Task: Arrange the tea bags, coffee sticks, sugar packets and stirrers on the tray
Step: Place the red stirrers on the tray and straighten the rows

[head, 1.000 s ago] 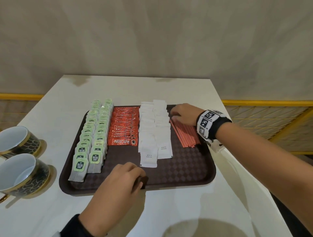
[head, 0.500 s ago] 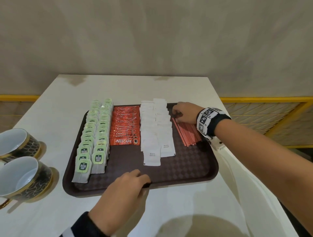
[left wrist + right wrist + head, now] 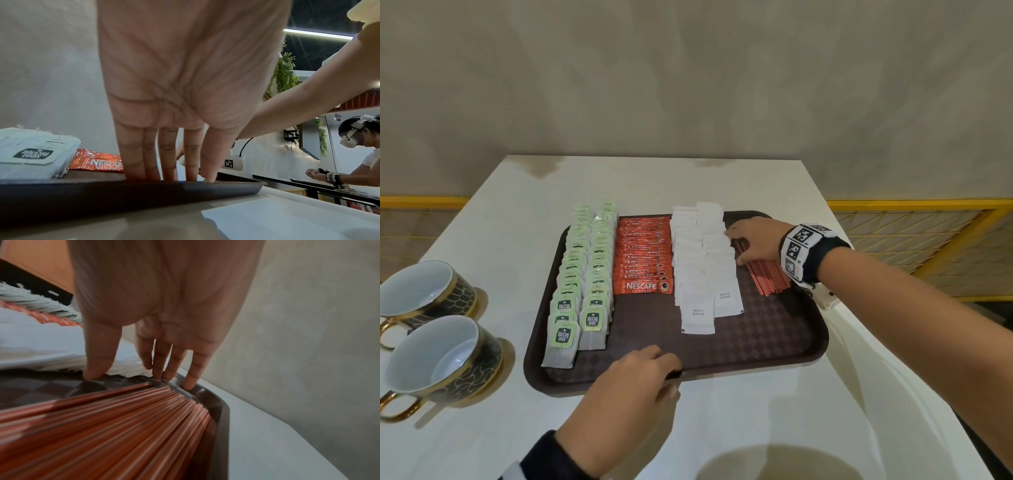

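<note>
Right hand (image 3: 756,240) thumb now sits slightly nearer than half a second ago.
Head: tea bags (image 3: 585,274), coffee sticks (image 3: 643,260), sugar packets (image 3: 702,267), stirrers (image 3: 770,277) lie left to right on tray (image 3: 774,342); left hand (image 3: 633,387) at near rim.
Left wrist: straight fingers (image 3: 133,154) press rim.
Right wrist: fingers (image 3: 197,369) splayed, tips at stirrers' far ends.

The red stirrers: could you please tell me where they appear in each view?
Head: stirrers on the right of the tray, partly under the right hand.
Left wrist: not clearly visible; the left hand blocks that side.
Right wrist: fanned across the lower left.
Shared landmark: the brown tray rim.
</note>
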Available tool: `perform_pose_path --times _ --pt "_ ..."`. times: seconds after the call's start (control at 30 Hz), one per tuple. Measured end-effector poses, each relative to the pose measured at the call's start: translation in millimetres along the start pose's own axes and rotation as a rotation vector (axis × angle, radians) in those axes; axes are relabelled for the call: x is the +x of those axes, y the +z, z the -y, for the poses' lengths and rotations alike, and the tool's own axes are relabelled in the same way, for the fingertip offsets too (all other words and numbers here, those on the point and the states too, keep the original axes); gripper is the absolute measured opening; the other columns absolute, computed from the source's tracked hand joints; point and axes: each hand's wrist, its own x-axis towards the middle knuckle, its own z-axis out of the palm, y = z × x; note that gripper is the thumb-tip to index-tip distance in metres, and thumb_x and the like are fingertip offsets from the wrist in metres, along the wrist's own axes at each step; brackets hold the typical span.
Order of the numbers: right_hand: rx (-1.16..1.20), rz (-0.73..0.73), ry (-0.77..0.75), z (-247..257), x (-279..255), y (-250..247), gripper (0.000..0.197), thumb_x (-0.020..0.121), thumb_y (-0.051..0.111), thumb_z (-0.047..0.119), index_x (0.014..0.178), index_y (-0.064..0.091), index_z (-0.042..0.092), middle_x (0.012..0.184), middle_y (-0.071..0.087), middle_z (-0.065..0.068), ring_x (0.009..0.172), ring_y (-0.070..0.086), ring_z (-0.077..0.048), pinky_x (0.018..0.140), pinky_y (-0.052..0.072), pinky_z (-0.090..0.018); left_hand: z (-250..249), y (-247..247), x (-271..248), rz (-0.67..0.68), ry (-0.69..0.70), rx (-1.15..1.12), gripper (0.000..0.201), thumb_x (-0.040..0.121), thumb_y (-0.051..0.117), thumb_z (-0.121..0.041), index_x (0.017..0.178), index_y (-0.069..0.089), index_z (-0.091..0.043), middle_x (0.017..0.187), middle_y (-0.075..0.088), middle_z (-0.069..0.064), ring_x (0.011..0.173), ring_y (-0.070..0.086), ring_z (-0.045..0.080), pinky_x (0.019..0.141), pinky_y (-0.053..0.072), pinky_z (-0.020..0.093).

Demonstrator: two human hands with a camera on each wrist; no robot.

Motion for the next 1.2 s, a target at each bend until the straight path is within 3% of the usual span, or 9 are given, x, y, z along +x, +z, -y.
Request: perform_pose_path --times 0.2,0.4,0.57,0.67,0.73,0.83,0.9,1.2 --pt "-0.133 0.064 0.074 1.4 0.5 1.0 0.058 0.089 0.066 0.033 0.141 0.048 0.015 0.143 0.047 -0.006 0.129 0.042 -0.027 0.106 0.038 -0.041 1.4 -0.6 -3.5 -0.003 0.0 -0.034 0.025 0.098 0.047 -0.036 0.122 0.054 -0.038 0.112 0.051 -0.015 0.105 0.055 0.01 0.082 0.043 0.022" --pt "-0.064 0.027 0.082 0.3 -2.4 0.2 0.065 0.09 0.066 0.034 0.147 0.04 0.019 0.145 0.045 -0.006 0.131 0.041 -0.027 0.108 0.035 -0.038 2.4 0.2 -2.4 -0.006 0.013 -0.038 0.024 0.098 0.047 -0.038 0.121 0.055 -0.036 0.11 0.052 -0.014 0.104 0.055 0.011 0.082 0.044 0.024" --pt "-0.113 0.062 0.091 -5.1 -3.5 1.1 0.056 0.091 0.062 0.039 0.14 0.05 0.016 0.15 0.042 -0.004 0.134 0.039 -0.026 0.11 0.034 -0.039 3.4 -0.5 -2.4 0.001 0.012 -0.047 0.025 0.098 0.047 -0.039 0.122 0.054 -0.037 0.111 0.052 -0.014 0.104 0.055 0.01 0.083 0.045 0.024" --pt "0.0 0.006 0.061 -9.1 -11.4 -5.4 0.069 0.086 0.068 0.042 0.147 0.041 0.024 0.158 0.029 -0.004 0.142 0.031 -0.026 0.115 0.026 -0.038 2.4 -2.6 -2.1 -0.01 0.018 -0.066 0.023 0.098 0.047 -0.038 0.12 0.057 -0.035 0.109 0.053 -0.014 0.101 0.056 0.011 0.082 0.045 0.024" --pt "0.04 0.041 0.044 -11.9 -20.8 -6.4 0.09 0.076 0.076 0.046 0.151 0.03 0.027 0.162 0.017 -0.003 0.146 0.022 -0.026 0.118 0.021 -0.041 2.8 -3.9 -1.5 -0.002 0.014 -0.063 0.023 0.099 0.047 -0.038 0.119 0.058 -0.033 0.108 0.054 -0.013 0.1 0.056 0.013 0.084 0.046 0.028" --pt "-0.131 0.208 0.046 -15.9 -38.0 0.1 0.119 0.064 0.081 0.055 0.155 0.01 0.029 0.164 -0.002 -0.004 0.149 0.009 -0.026 0.119 0.02 -0.049 4.6 -3.4 -0.8 -0.002 0.017 -0.044 0.021 0.099 0.047 -0.036 0.116 0.059 -0.033 0.106 0.055 -0.011 0.098 0.057 0.014 0.084 0.047 0.031" --pt "-0.232 0.245 0.04 -17.9 -47.1 6.1 0.122 0.065 0.081 0.054 0.156 0.004 0.027 0.163 -0.007 -0.006 0.149 0.007 -0.026 0.118 0.022 -0.047 4.6 -3.0 -0.8 -0.008 0.023 -0.049 0.021 0.099 0.047 -0.036 0.116 0.059 -0.034 0.105 0.055 -0.012 0.097 0.057 0.013 0.083 0.046 0.029" --pt "-0.238 0.171 0.009 -16.1 -54.8 7.4 0.099 0.078 0.075 0.044 0.154 0.016 0.022 0.16 0.017 -0.005 0.14 0.028 -0.027 0.111 0.034 -0.044 4.3 -2.6 -1.3 -0.012 0.02 -0.065 0.02 0.099 0.048 -0.037 0.115 0.06 -0.034 0.103 0.056 -0.013 0.094 0.057 0.011 0.081 0.047 0.026"
